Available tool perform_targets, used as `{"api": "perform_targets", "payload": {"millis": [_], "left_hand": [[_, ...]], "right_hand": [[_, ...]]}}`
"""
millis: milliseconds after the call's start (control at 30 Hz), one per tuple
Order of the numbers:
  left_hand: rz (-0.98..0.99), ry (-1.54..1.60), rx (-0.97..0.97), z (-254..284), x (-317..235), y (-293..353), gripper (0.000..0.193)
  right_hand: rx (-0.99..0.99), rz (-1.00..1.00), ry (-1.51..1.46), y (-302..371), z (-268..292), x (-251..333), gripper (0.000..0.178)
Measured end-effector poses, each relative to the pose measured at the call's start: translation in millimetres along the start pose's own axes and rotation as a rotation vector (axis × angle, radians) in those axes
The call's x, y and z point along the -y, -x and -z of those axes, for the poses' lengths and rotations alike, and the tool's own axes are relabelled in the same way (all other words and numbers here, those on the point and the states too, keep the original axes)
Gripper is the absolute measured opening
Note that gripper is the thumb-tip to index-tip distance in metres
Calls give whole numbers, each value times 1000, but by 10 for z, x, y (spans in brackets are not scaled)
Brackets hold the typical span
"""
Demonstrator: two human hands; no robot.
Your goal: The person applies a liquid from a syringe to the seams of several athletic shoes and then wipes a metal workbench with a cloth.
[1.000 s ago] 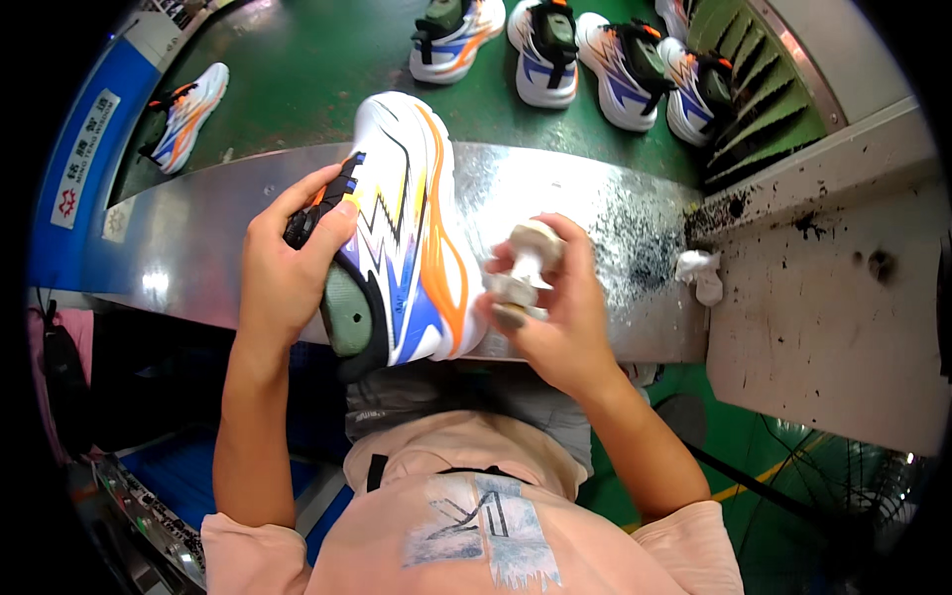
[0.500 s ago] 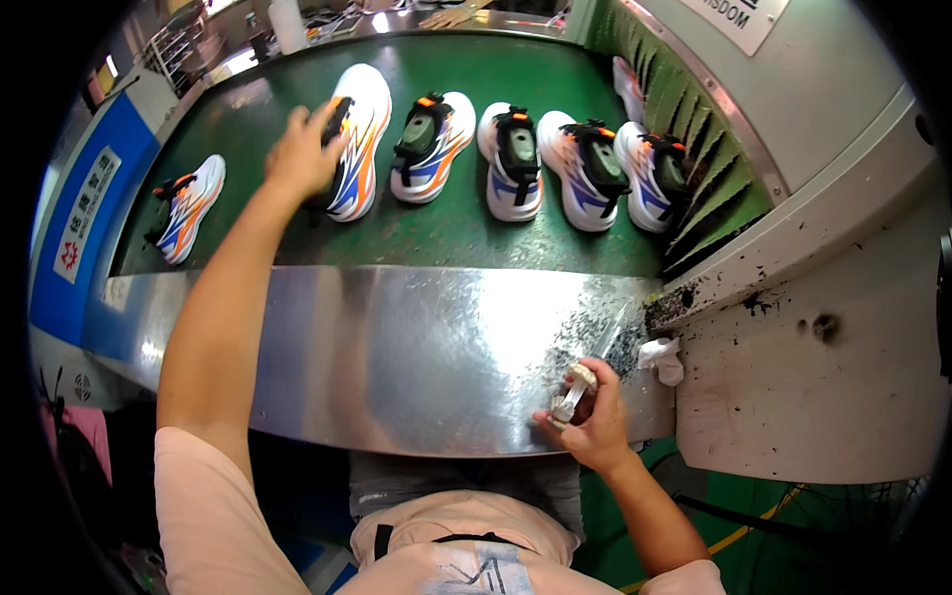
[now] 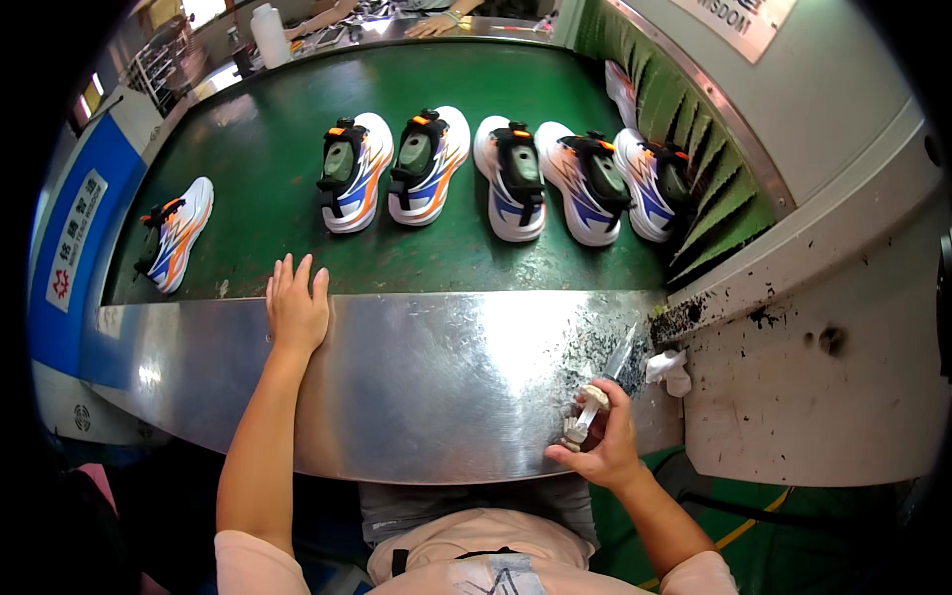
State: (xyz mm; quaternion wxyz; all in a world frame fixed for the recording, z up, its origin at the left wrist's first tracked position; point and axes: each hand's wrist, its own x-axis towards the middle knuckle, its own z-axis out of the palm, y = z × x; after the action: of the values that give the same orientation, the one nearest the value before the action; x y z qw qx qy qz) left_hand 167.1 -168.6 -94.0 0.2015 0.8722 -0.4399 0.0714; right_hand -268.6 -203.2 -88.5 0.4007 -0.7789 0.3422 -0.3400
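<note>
Appears partway along, with several shoes (image 3: 513, 183) set down on the green belt (image 3: 416, 260) and none in either grip; cannot count any remaining ones. Spreads left hand (image 3: 297, 309), empty, near the counter (image 3: 397, 387) edge, short of the nearest shoe (image 3: 357, 176). Pinches white wad (image 3: 588, 411) in right hand (image 3: 612, 441).

I'm looking into a shoe factory, or a workshop much like one. Just beyond the left fingers (image 3: 288, 283), a wide green belt (image 3: 416, 74) carries matching sneakers (image 3: 442, 164), most in a row. Beyond the right fingers (image 3: 617, 397), green flaps (image 3: 709, 188) line the side of a big grey machine (image 3: 823, 89). Between both sets of fingers I see a metal counter (image 3: 397, 387), speckled black near the right ones. Far past the left fingers, another person's hand (image 3: 433, 25) is at a cluttered work surface (image 3: 382, 27).
</note>
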Motion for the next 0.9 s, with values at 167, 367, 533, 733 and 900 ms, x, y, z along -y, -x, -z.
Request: {"api": "perform_targets", "payload": {"millis": [167, 367, 533, 733, 900], "left_hand": [[14, 15, 8, -36, -50, -30, 45], [15, 33, -5, -32, -24, -28, 42], [-23, 52, -70, -13, 39, 10, 36], [-52, 111, -101, -23, -59, -32, 32], [36, 414, -199, 17, 78, -13, 28]], "right_hand": [[-9, -84, -100, 70, 15, 30, 103], [-16, -222, -487, 137, 2, 498, 103], [-171, -415, -676, 9, -69, 688, 98], [-102, -129, -237, 83, -151, 427, 102], [-100, -166, -185, 68, -255, 230, 98]]}}
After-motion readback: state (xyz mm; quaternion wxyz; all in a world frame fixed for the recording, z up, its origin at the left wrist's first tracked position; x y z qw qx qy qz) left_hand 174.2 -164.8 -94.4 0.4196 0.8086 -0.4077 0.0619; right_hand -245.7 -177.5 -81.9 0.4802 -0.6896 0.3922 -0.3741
